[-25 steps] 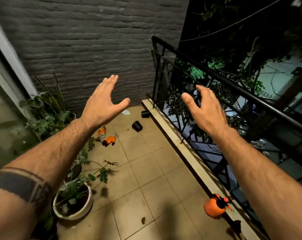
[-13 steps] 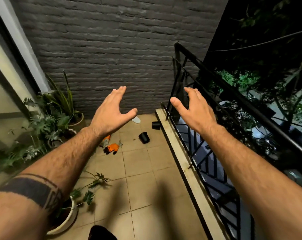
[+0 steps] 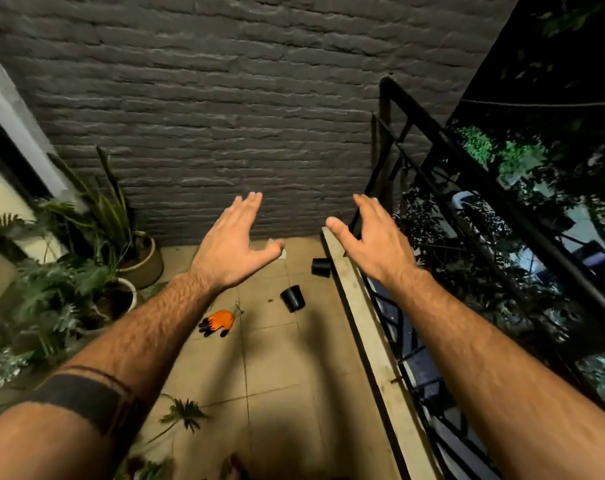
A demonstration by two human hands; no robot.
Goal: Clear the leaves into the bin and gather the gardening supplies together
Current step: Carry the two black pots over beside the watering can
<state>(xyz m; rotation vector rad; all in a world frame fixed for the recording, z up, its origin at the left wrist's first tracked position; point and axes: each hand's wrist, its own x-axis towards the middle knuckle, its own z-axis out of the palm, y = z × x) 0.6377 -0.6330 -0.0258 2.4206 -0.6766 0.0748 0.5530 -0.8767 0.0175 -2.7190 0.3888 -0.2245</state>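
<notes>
Both my hands are stretched out in front of me above a tiled balcony floor, palms down, fingers spread, holding nothing. My left hand [image 3: 237, 242] hovers over the far floor; my right hand [image 3: 372, 242] is above the stone kerb. An orange and black gardening glove [image 3: 219, 322] lies on the tiles below my left forearm. Two small black plastic pots lie on their sides: one [image 3: 292, 297] mid-floor, the other [image 3: 321, 267] against the kerb. A small white object [image 3: 280, 252] peeks out beyond my left thumb. No bin is in view.
Potted plants [image 3: 86, 271] crowd the left side by a door frame. A grey brick wall [image 3: 225, 116] closes the far end. A black metal railing [image 3: 467, 174] on a stone kerb [image 3: 367, 327] runs along the right. A leafy sprig [image 3: 185, 415] lies on the near tiles.
The view has advanced toward the brick wall and turned left. The orange sprayer and white pot at the bottom have left the frame. Both hands stay open and spread, now closer together.
</notes>
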